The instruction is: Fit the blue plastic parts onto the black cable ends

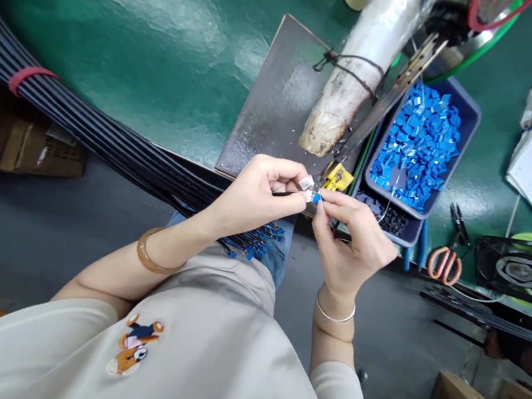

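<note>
Near the table's front edge, my left hand point(267, 193) pinches the end of a black cable with small white pieces point(307, 184) at its tip. Facing it, my right hand point(354, 229) is closed on a small blue connector point(317, 198), which touches the cable's white end between the two hands. Just behind the fingertips is a yellow piece point(338, 177) at the foot of a metal bar. A bundle of black cables point(106, 129) comes in from the left, and its blue-tipped ends point(254, 241) hang below my left wrist.
A bin of blue connectors point(419, 142) sits right of my hands, with small black parts point(388, 216) below it. Behind are a dark board point(281, 95) and a plastic-wrapped roll point(361, 60). Orange-handled scissors point(445, 263) and a black fan point(525, 271) lie at the right.
</note>
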`<state>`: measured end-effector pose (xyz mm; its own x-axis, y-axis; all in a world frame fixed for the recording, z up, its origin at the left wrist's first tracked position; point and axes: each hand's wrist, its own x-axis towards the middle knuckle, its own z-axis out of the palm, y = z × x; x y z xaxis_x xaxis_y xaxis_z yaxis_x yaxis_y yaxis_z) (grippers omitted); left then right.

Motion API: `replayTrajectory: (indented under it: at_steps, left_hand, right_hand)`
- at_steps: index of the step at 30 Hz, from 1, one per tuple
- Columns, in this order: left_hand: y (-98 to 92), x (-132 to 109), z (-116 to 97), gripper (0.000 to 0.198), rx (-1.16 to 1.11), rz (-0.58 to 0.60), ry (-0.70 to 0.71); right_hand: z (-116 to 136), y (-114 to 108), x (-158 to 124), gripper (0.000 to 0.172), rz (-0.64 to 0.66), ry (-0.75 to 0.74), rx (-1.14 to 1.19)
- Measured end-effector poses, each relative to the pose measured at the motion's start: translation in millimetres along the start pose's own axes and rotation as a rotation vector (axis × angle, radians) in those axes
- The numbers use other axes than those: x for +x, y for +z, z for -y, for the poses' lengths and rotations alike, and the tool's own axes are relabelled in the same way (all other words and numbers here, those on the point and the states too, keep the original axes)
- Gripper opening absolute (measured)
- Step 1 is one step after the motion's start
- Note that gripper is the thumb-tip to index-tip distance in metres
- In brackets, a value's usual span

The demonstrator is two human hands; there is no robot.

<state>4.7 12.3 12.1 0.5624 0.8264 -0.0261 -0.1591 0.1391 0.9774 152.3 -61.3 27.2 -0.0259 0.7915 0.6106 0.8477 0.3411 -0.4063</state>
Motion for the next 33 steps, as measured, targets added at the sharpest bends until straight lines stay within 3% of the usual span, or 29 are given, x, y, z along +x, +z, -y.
replayTrajectory:
  at_steps: [15, 22, 33]
  left_hand:
    - [5.6, 7.4, 2.1, 0.007, 0.041, -0.141, 0.039]
    - [5.5, 8.3, 0.6, 0.008, 0.034, -0.128, 0.062]
    - [4.3, 5.5, 0.3, 0.009, 0.029, -0.081, -0.019]
  right_hand:
    - [-4.4, 3.8, 6.4, 0.013, 0.001, 0.028, 0.021]
    - [-3.5, 2.7, 8.2, 0.016, -0.016, 0.013, 0.019]
    - [-4.5, 0.8, 4.4, 0.019, 0.026, -0.010, 0.004]
